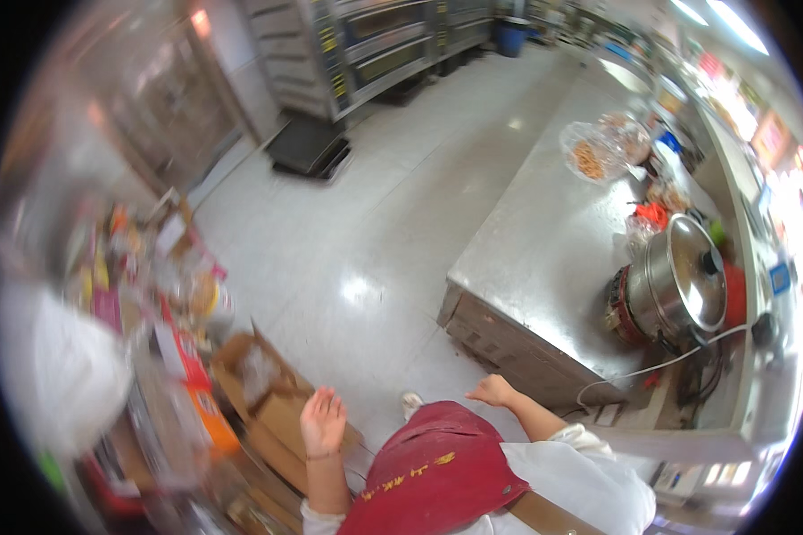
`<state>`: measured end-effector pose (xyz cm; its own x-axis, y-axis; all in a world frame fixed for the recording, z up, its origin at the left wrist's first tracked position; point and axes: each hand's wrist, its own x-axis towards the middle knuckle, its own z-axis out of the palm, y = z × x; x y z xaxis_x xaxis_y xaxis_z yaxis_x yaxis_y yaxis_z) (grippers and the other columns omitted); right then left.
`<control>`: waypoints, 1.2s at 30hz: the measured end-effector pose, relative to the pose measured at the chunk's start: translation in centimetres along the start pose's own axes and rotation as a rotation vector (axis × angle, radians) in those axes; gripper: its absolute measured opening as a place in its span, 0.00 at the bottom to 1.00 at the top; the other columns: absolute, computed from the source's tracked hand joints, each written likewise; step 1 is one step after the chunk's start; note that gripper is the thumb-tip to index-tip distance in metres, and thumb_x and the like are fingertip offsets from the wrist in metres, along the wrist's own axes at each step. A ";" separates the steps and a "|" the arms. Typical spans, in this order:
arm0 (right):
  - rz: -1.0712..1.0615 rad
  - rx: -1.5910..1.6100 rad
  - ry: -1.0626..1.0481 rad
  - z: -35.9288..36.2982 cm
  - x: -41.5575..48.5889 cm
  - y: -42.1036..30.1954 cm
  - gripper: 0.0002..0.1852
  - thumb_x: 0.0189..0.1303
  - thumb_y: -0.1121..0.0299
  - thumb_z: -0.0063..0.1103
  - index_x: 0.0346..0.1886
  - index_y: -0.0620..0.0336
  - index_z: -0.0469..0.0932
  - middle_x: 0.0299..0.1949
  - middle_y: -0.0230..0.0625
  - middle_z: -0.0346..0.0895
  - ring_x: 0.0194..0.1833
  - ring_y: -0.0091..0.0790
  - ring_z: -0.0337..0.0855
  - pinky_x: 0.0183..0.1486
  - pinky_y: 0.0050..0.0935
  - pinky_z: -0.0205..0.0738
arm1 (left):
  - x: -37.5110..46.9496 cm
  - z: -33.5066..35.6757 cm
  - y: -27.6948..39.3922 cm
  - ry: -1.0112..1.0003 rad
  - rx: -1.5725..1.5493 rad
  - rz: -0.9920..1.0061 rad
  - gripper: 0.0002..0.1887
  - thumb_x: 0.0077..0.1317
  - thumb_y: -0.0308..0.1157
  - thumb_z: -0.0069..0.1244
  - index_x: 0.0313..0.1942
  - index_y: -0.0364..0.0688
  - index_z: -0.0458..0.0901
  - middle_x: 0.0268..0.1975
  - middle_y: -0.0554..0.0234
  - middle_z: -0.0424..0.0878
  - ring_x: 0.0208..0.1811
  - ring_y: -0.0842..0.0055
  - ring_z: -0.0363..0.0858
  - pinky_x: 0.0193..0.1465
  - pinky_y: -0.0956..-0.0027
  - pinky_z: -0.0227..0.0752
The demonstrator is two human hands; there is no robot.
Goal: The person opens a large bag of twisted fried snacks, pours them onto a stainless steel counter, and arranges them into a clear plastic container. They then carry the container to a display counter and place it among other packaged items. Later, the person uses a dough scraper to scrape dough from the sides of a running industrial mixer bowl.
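My left hand (324, 420) is raised with the palm showing and the fingers slightly bent; nothing is in it. Behind it stands an open cardboard box (268, 401) with clear plastic inside. On the other side of my body, my right hand (494, 390) hangs with loosely curled fingers and no object visible in it. The near corner of a stainless steel worktable (508, 267) is the closest thing to that hand. Between the two hands lies my red apron (435, 448), which bears yellow writing. A light-coloured shoe (411, 402) shows past the apron.
On the worktable are a lidded steel pot (662, 287) with a white cord (669, 364) and a plastic bag of brown food (587, 160). Packages (204, 408) crowd the left. Ahead are a deck oven (388, 47), stacked black trays (308, 144) and a blue bin (510, 39).
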<state>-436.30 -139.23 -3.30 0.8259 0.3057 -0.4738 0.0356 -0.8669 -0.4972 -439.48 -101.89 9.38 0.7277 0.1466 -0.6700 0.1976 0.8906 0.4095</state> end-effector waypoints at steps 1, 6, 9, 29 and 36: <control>-0.029 0.193 0.027 -1.9 3.4 -2.1 0.22 0.50 0.52 0.57 0.17 0.64 0.77 0.18 0.48 0.75 0.22 0.45 0.75 0.28 0.37 0.69 | 1.6 0.7 2.2 0.000 0.009 0.012 0.10 0.60 0.32 0.45 0.41 0.40 0.74 0.38 0.64 0.77 0.37 0.73 0.72 0.40 0.69 0.67; -0.281 0.364 0.188 -11.0 18.8 -14.5 0.18 0.56 0.56 0.49 0.26 0.64 0.77 0.24 0.51 0.75 0.28 0.53 0.75 0.33 0.42 0.69 | 8.3 1.2 13.2 0.138 0.034 0.300 0.11 0.58 0.36 0.48 0.38 0.41 0.76 0.35 0.64 0.78 0.33 0.75 0.73 0.37 0.72 0.68; -0.311 0.377 0.230 -16.6 27.7 -17.8 0.19 0.60 0.54 0.46 0.32 0.63 0.77 0.29 0.50 0.76 0.32 0.51 0.76 0.36 0.39 0.70 | 13.4 2.2 17.8 0.296 -0.011 0.309 0.09 0.57 0.37 0.49 0.35 0.44 0.76 0.33 0.67 0.78 0.31 0.77 0.72 0.34 0.73 0.67; 0.769 1.036 1.681 -43.7 37.4 20.0 0.25 0.53 0.57 0.61 0.49 0.64 0.72 0.50 0.43 0.69 0.53 0.35 0.68 0.55 0.30 0.60 | 53.9 68.2 -2.2 -0.809 0.824 -0.289 0.09 0.63 0.31 0.44 0.43 0.41 0.72 0.41 0.64 0.73 0.36 0.76 0.71 0.39 0.74 0.64; 0.358 1.403 1.858 -57.7 39.8 34.9 0.42 0.54 0.51 0.58 0.63 0.67 0.51 0.60 0.47 0.59 0.60 0.37 0.61 0.60 0.33 0.55 | 61.1 78.6 -9.8 -0.621 0.993 -0.362 0.10 0.62 0.32 0.44 0.43 0.41 0.71 0.42 0.63 0.73 0.36 0.75 0.70 0.40 0.73 0.64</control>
<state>-369.72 -180.03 2.48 0.1756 -0.9782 -0.1111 0.2338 0.1510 -0.9605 -345.34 -135.43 13.08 0.6629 -0.5133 -0.5451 0.6703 0.0826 0.7374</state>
